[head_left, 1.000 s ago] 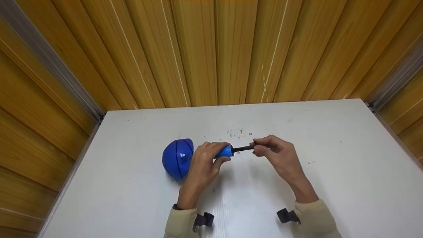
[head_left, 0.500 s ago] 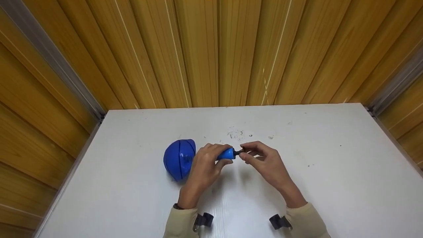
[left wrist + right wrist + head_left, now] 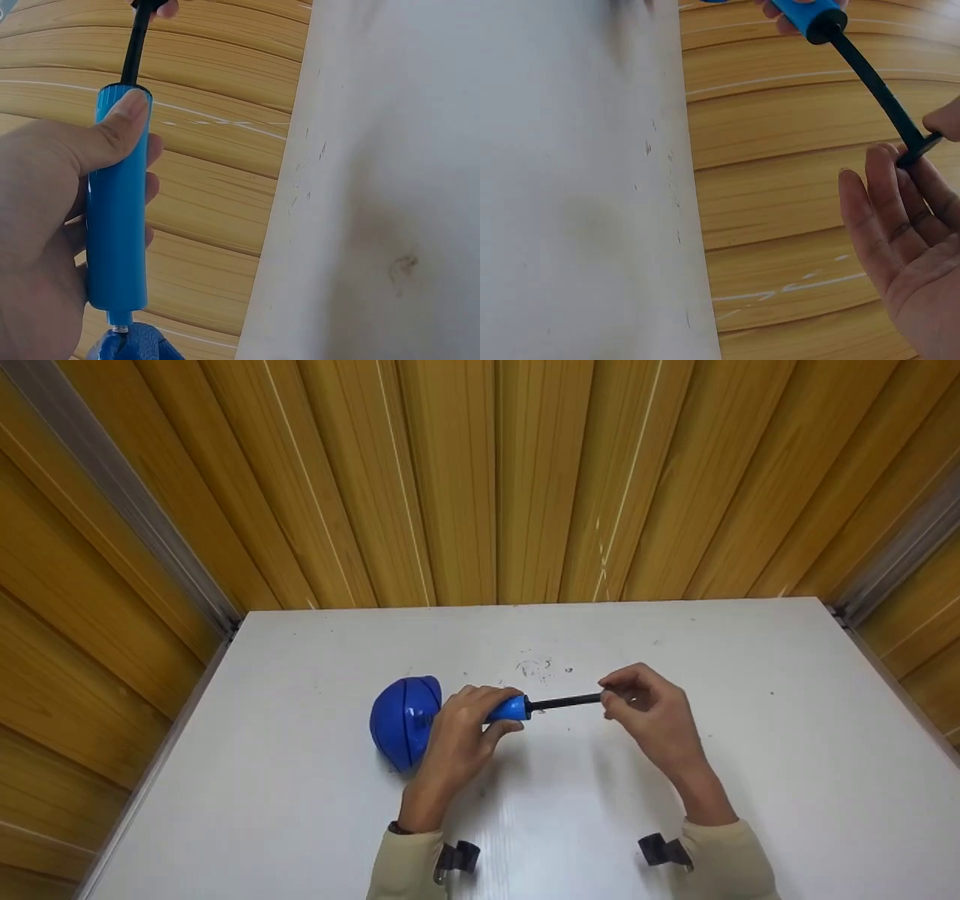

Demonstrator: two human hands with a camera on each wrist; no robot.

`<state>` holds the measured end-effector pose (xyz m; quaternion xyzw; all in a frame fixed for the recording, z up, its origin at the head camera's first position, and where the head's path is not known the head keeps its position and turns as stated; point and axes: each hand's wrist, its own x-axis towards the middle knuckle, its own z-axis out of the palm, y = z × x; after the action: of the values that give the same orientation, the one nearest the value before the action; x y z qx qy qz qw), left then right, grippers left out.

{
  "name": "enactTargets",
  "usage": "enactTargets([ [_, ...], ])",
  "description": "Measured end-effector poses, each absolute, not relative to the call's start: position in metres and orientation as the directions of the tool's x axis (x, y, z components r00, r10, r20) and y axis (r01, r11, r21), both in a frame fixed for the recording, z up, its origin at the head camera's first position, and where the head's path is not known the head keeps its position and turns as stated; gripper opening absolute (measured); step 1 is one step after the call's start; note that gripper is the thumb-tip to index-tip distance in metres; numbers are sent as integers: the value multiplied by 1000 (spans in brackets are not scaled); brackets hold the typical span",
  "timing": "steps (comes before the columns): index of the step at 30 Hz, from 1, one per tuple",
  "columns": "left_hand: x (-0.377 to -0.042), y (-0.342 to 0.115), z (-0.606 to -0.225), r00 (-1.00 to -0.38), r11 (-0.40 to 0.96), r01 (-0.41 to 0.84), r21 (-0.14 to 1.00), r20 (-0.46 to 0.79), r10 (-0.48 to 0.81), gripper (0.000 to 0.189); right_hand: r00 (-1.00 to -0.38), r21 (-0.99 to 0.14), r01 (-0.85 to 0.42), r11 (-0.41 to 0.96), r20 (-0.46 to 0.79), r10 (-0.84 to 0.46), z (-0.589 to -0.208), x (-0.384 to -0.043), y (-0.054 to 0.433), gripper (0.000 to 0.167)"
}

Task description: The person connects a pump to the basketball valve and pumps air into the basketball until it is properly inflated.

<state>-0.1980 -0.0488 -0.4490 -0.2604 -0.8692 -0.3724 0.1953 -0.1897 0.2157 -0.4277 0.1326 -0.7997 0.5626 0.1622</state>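
Note:
My left hand (image 3: 456,735) grips the blue barrel of a hand pump (image 3: 118,225), its thumb lying along the top end in the left wrist view. From the barrel a black plunger rod (image 3: 566,702) sticks far out to the right. My right hand (image 3: 660,724) pinches the flat black handle (image 3: 919,150) at the rod's end between thumb and fingers. A dented dark-blue ball (image 3: 399,724) with black lines sits just left of my left hand. In the left wrist view, the pump's metal tip meets the ball at the bottom edge.
Under the hands lies a white table (image 3: 300,825) with small dark marks. Yellow wood-patterned panels (image 3: 525,480) stand behind it and at both sides. Black camera mounts (image 3: 664,851) stick out from both sleeves.
Half a second ago the right hand had pushed the rod nearly into the barrel. Now it has drawn it out to the right, farther than at first. Left hand and ball stay nearly still.

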Motion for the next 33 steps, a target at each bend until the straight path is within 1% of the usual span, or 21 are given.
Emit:
enactTargets([
  [4,-199,-48,-449,-789,591,595,545,535,302,36,-917,-879,-379,291,399,11,-425,-192,228,13],
  [8,-199,-48,-448,-783,589,601,540,546,298,35,-930,-900,-361,245,366,-25,-424,-193,235,15],
  [12,-200,-47,-448,-771,580,615,534,561,301,34,-943,-917,-333,219,324,-79,-424,-192,232,18],
  [17,-199,-46,-447,-763,571,627,530,563,317,32,-948,-920,-316,231,296,-119,-429,-192,210,19],
  [25,-199,-49,-450,-758,582,634,510,560,335,30,-942,-932,-325,158,305,-137,-449,-190,166,25],
  [28,-199,-49,-451,-759,565,637,525,557,338,30,-943,-928,-328,174,310,-125,-450,-190,162,25],
  [33,-198,-47,-450,-774,559,623,548,537,337,33,-939,-901,-338,272,303,-162,-446,-191,172,27],
])
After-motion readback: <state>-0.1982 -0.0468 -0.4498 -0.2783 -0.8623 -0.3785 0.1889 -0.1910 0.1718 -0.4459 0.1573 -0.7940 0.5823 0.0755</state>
